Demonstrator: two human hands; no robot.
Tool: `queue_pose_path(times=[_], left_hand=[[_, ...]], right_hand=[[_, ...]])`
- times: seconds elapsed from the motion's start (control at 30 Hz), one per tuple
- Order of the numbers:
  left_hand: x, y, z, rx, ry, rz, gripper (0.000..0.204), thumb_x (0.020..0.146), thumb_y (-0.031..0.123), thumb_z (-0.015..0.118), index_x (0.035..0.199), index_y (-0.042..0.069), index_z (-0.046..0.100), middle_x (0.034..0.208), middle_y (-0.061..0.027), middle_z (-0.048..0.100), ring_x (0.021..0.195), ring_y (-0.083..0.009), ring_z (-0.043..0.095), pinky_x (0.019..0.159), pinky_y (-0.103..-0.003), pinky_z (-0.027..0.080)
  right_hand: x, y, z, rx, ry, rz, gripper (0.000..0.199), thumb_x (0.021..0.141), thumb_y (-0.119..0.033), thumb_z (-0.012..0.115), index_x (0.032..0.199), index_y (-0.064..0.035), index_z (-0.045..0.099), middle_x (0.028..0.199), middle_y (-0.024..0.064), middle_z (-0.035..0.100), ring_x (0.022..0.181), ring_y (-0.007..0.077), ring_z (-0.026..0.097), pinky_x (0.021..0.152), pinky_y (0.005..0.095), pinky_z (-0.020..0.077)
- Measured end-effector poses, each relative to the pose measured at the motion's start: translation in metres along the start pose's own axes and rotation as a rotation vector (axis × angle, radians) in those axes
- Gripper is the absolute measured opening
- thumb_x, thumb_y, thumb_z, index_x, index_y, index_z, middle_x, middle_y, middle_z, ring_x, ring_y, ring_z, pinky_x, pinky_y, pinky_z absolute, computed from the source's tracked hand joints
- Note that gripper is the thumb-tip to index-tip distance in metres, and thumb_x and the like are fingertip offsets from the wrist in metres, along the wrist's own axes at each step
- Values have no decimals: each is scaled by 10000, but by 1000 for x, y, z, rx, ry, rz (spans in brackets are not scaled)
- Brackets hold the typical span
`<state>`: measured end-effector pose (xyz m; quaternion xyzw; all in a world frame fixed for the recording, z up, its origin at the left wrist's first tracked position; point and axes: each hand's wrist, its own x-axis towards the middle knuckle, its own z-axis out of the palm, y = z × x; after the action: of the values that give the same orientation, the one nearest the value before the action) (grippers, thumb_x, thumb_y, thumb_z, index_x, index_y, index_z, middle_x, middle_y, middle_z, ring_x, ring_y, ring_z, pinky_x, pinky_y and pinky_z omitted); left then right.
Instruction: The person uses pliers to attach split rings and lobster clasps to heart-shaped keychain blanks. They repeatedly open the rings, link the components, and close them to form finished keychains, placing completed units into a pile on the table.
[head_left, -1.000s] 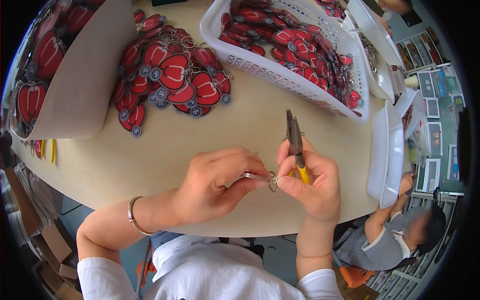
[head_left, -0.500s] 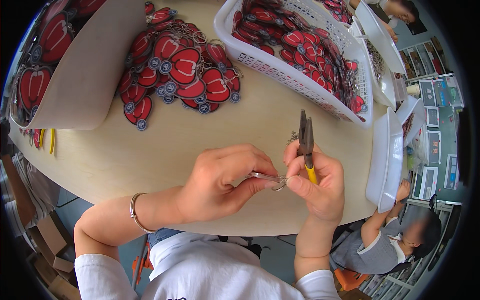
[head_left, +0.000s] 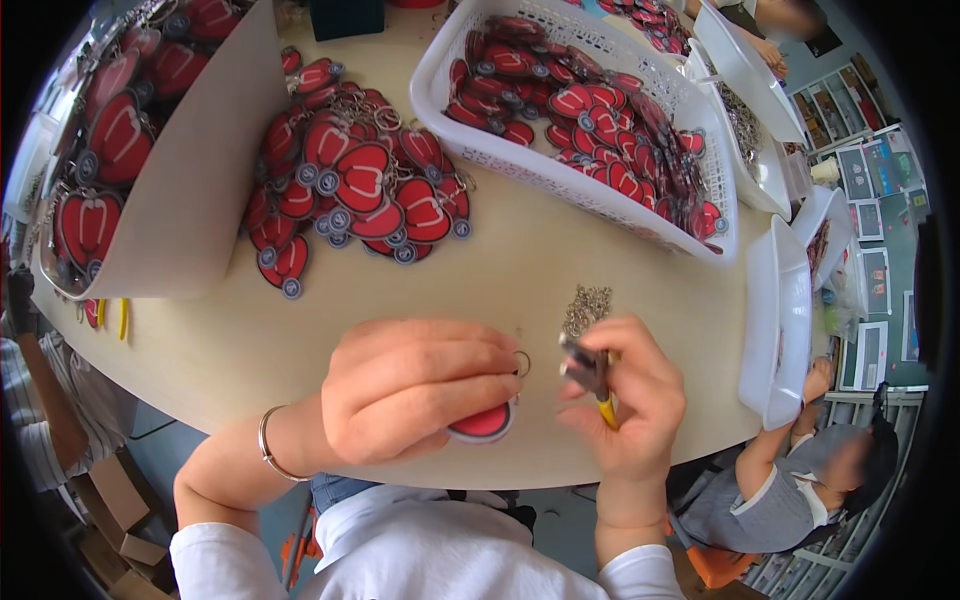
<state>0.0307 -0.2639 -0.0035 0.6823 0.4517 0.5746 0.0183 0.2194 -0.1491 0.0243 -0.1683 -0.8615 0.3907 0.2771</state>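
**Ring and charm, near edge of the desk**

Biggest first: the round beige desk point(head_left: 560, 270) carries a white basket point(head_left: 440, 90) of red charms at its far edge, a loose pile of charms point(head_left: 355, 190) toward the far left, and a small heap of chain bits point(head_left: 588, 303) just beyond my right hand.

At the near edge, my left hand point(head_left: 415, 390) has its fingers curled shut on 1 red charm point(head_left: 482, 424), with a small metal ring point(head_left: 522, 363) poking out at the fingertips. My right hand point(head_left: 625, 400) is closed around yellow-handled pliers point(head_left: 590, 375), nose aimed at that ring but slightly apart from it.

I'd call this the ring-fitting step. Next move looks like it needs the plier tip brought precisely onto the ring.

The charm is flat, heart-ish, red with a grey rim, mostly hidden under my fingers.
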Motion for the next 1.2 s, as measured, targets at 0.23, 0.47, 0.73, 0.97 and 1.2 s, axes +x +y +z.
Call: queue_pose_path(times=[0.23,0.47,0.73,0.97,1.2], left_hand=[[3,-4,-7,150,60,146,242,710,81,619,917,-33,671,910,-141,656,827,-271,677,584,-297,553],[5,-2,-7,237,38,153,287,632,50,649,904,-36,673,908,-144,655,820,-266,677,581,-295,556],[5,11,-10,2,10,-118,306,697,-51,709,979,10,608,993,-137,634,890,-305,669,702,-347,549],[8,9,-14,81,68,-24,230,719,37,706,933,-26,651,923,-143,661,820,-276,673,640,-322,560],[13,5,-18,203,-2,157,216,708,50,691,914,-7,662,927,-121,664,840,-267,671,632,-301,570]], right_hand=[[-5,-9,-2,-237,16,-168,395,622,-184,807,559,-53,440,793,83,590,678,253,546,578,344,424],[-5,-8,0,-389,1,-259,328,593,-135,784,581,-55,467,780,72,568,645,236,529,537,332,397],[-11,-8,12,-299,36,-246,272,600,-106,753,579,-39,491,785,92,572,640,240,534,519,328,421],[-7,-7,13,-266,49,-237,281,610,-103,762,579,-39,490,841,103,597,696,258,553,580,342,429],[-4,-7,6,-181,-15,-215,321,612,-112,781,567,-41,472,863,109,612,732,261,565,592,347,410]])
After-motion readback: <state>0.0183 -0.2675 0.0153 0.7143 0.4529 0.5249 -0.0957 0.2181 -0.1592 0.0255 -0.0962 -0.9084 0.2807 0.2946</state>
